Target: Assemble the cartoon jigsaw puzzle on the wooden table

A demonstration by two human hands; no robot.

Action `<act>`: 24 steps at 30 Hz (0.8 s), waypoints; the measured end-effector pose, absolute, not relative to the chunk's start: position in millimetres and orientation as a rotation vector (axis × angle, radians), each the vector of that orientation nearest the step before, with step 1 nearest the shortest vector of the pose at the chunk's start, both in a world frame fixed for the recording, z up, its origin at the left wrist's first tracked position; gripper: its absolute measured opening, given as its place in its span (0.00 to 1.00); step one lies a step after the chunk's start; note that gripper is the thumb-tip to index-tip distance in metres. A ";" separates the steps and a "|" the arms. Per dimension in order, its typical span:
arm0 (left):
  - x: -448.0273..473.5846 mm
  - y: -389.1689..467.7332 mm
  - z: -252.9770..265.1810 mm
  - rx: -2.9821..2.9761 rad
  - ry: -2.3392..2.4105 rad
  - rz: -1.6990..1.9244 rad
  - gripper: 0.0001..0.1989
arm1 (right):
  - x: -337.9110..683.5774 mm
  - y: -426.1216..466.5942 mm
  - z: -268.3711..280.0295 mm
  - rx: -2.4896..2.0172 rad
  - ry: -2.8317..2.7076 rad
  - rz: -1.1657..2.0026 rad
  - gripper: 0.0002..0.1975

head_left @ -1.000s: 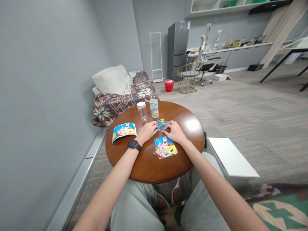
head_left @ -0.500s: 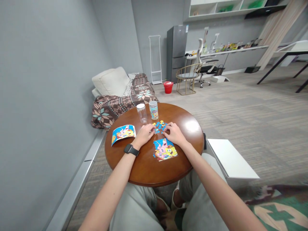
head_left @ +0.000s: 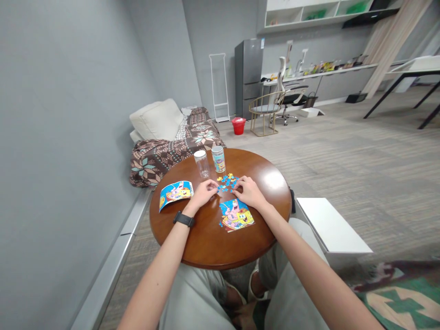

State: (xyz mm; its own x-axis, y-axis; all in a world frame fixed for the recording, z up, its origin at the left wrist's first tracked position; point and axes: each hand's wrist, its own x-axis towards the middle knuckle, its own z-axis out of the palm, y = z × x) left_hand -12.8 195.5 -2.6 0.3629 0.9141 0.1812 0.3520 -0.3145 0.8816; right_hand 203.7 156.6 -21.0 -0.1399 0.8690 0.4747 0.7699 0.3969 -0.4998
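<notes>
Loose blue and yellow jigsaw puzzle pieces (head_left: 227, 180) lie in a small heap on the round brown table (head_left: 213, 247). My left hand (head_left: 204, 193), with a black watch on its wrist, is at the heap's left edge. Its fingers are pinched together; what is in them is too small to make out. At the right edge my right hand (head_left: 248, 191) has thumb and fingers closed around a small blue puzzle piece. Below it lies a partly joined cartoon puzzle (head_left: 237, 214) with an uneven left edge. A curled picture sheet (head_left: 176, 194) of the same scene lies left of my left hand.
Behind the heap stand a clear jar with a white lid (head_left: 202, 165) and a printed can (head_left: 218, 159). A patterned-cloth couch (head_left: 172, 156) is beyond the table. A white box-like surface (head_left: 332, 224) stands at the right, with a red bucket (head_left: 238, 125) farther off.
My left hand has drawn slightly left, away from the heap, and its wrist has turned. The right hand stays at the heap's right edge. The camera view has shifted a little.
</notes>
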 end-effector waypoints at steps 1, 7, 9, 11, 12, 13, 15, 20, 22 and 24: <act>-13.2 195.8 -2.5 1.806 1.103 0.921 0.05 | 203.6 156.3 -20.5 -1.401 -1.935 0.176 0.02; -13.4 195.0 -2.1 1.678 1.065 0.937 0.13 | 202.4 154.8 -17.8 -1.394 -1.925 0.182 0.02; -13.0 194.0 -1.4 1.650 1.065 0.947 0.16 | 202.2 154.7 -17.2 -1.396 -1.926 0.191 0.02; -12.9 192.6 0.0 1.611 1.069 0.952 0.17 | 202.0 154.6 -16.8 -1.398 -1.927 0.197 0.02; -13.1 191.9 1.0 1.583 1.073 0.956 0.17 | 201.9 154.5 -16.7 -1.397 -1.925 0.199 0.02; -13.5 191.1 2.1 1.549 1.078 0.963 0.16 | 201.9 154.4 -16.6 -1.393 -1.923 0.201 0.03; -14.6 189.7 4.6 1.461 1.089 0.981 0.14 | 201.9 154.2 -16.5 -1.382 -1.920 0.193 0.03; -16.8 186.3 10.7 1.231 1.068 1.007 0.11 | 202.6 153.4 -14.8 -1.348 -1.929 0.240 0.05; -16.7 185.0 12.6 1.199 1.055 1.007 0.11 | 202.4 153.1 -14.0 -1.326 -1.925 0.273 0.06; -16.1 184.1 14.0 1.190 1.056 0.998 0.09 | 202.0 152.7 -13.4 -1.305 -1.910 0.282 0.06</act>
